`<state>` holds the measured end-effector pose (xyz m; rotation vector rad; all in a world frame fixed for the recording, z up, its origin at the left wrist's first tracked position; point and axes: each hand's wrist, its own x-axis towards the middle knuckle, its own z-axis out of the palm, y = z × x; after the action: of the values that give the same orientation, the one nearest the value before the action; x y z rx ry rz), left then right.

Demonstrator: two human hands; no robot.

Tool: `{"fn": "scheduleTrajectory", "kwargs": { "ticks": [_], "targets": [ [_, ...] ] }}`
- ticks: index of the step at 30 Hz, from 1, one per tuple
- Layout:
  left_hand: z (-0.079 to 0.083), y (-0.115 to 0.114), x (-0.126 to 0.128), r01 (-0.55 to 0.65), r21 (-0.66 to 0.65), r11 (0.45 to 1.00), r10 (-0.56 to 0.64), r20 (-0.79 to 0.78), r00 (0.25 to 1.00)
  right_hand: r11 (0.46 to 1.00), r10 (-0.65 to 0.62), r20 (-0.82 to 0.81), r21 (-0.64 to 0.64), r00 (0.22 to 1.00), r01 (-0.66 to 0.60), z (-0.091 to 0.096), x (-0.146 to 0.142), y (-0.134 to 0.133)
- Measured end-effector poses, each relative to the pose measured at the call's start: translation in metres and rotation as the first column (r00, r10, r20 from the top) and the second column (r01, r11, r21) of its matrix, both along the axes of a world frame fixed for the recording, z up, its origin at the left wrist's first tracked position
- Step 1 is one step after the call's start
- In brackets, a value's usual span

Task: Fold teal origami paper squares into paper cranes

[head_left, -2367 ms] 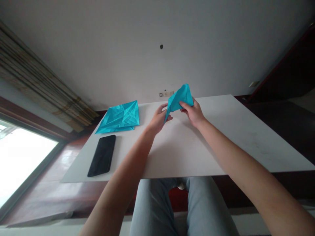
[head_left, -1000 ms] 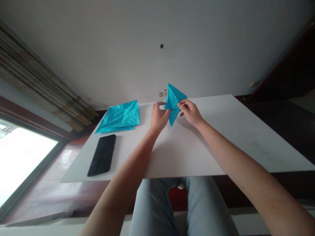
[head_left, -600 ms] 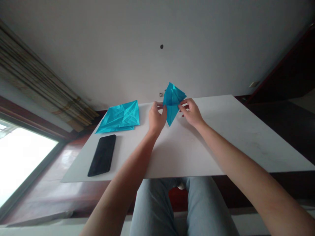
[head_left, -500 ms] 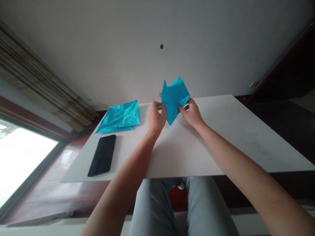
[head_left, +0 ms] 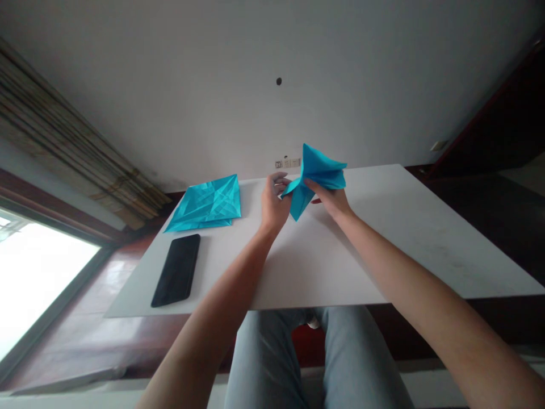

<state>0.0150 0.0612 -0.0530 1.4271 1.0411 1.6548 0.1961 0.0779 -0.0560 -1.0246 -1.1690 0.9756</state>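
Note:
A folded piece of teal paper [head_left: 317, 173] is held up above the far middle of the white table [head_left: 340, 255]. My left hand [head_left: 273, 203] pinches its left corner with curled fingers. On the other side my right hand [head_left: 330, 199] grips it from below, under a flap that spreads out to the right. The paper's lower point hangs down between the two hands.
A creased teal paper sheet [head_left: 208, 203] lies flat at the table's far left. A black phone [head_left: 176, 276] rests face down near the left front edge. A wall with a socket strip [head_left: 288, 163] stands behind the table. My legs in light jeans [head_left: 306, 358] are under the front edge.
The paper was turned from a tilted hold to upright, then its upper part opened. A flap now spreads out to the right over my right hand. Both hands stayed on it.

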Motion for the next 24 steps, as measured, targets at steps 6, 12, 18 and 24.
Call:
{"fn": "scheduleTrajectory", "kwargs": {
  "ticks": [6,12,18,24],
  "targets": [
    [-0.005,0.015,-0.004,-0.086,-0.056,0.995,0.094,0.167,0.981,0.989,-0.086,-0.04,-0.127,0.996,0.08,0.0,0.0,0.006],
    [-0.01,0.029,-0.009,0.027,-0.148,0.989,0.036,0.405,0.914,1.0,0.01,-0.15,-0.026,0.989,-0.014,0.004,-0.001,0.006],
    [-0.007,0.032,-0.016,0.0,-0.18,0.984,0.085,0.463,0.882,0.99,0.11,-0.232,-0.06,0.967,-0.127,0.005,0.001,0.007],
    [-0.004,0.03,-0.014,0.032,-0.128,0.991,0.029,0.445,0.895,0.975,0.13,-0.313,-0.13,0.941,-0.178,-0.001,0.004,0.011]
  ]
}}
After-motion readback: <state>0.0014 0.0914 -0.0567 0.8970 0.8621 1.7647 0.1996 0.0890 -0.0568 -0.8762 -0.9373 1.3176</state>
